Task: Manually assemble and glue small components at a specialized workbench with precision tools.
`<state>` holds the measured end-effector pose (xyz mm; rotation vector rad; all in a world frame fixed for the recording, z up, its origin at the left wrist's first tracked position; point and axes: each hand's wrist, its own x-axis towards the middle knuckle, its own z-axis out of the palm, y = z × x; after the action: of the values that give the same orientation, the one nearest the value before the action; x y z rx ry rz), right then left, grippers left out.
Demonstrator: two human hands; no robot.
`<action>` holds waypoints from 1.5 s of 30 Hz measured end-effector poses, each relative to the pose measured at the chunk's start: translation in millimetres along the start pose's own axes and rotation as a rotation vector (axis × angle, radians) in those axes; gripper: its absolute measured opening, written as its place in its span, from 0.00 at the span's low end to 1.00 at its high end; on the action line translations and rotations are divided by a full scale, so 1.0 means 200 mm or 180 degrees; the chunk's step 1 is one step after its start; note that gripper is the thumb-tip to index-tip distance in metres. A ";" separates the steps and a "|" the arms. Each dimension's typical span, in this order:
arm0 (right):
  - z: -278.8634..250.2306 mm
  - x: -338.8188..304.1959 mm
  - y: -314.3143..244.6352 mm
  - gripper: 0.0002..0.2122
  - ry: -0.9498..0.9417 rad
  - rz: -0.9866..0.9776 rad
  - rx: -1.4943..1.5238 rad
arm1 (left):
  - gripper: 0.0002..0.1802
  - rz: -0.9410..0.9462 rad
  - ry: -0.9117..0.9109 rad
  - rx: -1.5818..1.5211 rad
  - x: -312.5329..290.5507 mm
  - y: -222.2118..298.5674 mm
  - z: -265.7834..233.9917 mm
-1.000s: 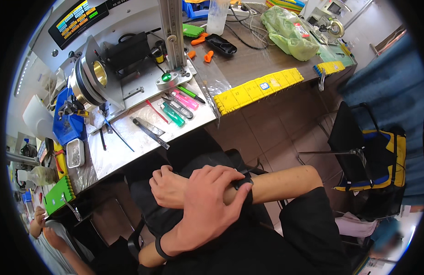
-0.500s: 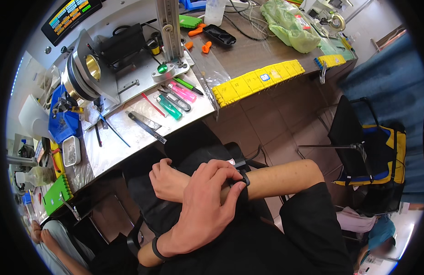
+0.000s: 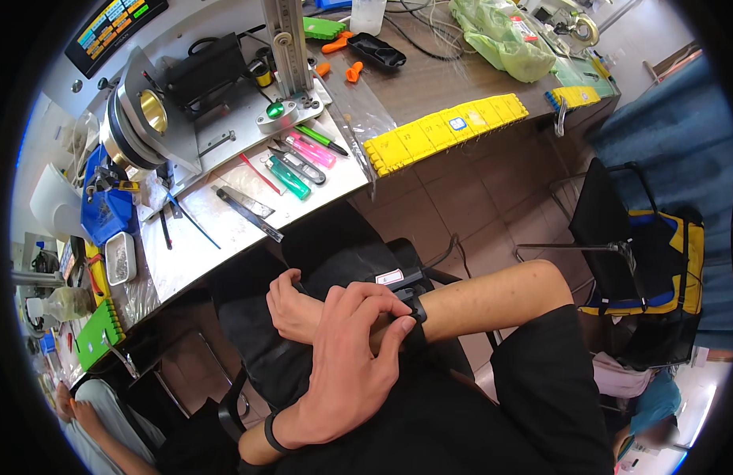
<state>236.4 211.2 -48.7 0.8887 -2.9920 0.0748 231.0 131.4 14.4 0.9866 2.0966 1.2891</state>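
Observation:
My left hand (image 3: 346,368) lies across my right wrist, with thumb and fingertips pinched on a black wrist strap (image 3: 418,309). Joined to that strap is a black device (image 3: 412,279) with a small white label. My right hand (image 3: 293,310) rests palm down over my dark lap, its fingers loosely curled, and nothing shows in it. Part of the right wrist is covered by my left hand. A thin black band (image 3: 274,434) circles my left wrist.
A white worktop holds knives (image 3: 247,212), a green lighter (image 3: 289,176), a pink lighter (image 3: 312,150), tweezers (image 3: 194,222) and a machine with a brass ring (image 3: 154,113). A yellow strip (image 3: 445,131) edges the brown table. A black chair (image 3: 600,214) stands right; another person's arm (image 3: 105,435) shows lower left.
The view has shifted slightly. My left hand stays pinched at the strap, and more of the labelled black device shows beyond its fingers. My right hand sits slightly further right in the picture.

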 end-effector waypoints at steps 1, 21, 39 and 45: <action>0.01 0.00 0.01 0.09 -0.0021 0.0005 -0.0013 | 0.06 0.0065 0.0147 0.0041 -0.01 0.00 0.01; 0.09 0.01 -0.01 0.10 -0.0299 -0.0059 -0.0282 | 0.11 0.0028 0.0436 0.0344 -0.10 0.03 0.04; 0.15 0.06 -0.04 0.10 -0.0596 -0.0099 -0.0558 | 0.11 0.0132 0.0588 0.0435 -0.12 0.00 0.06; 0.17 0.09 -0.05 0.10 -0.0692 -0.0120 -0.0669 | 0.15 0.0008 0.0432 0.0397 -0.11 -0.04 0.02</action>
<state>227.4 192.0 -81.2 0.9861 -3.0973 -0.3529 244.3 113.8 6.6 0.9780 2.3036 1.2717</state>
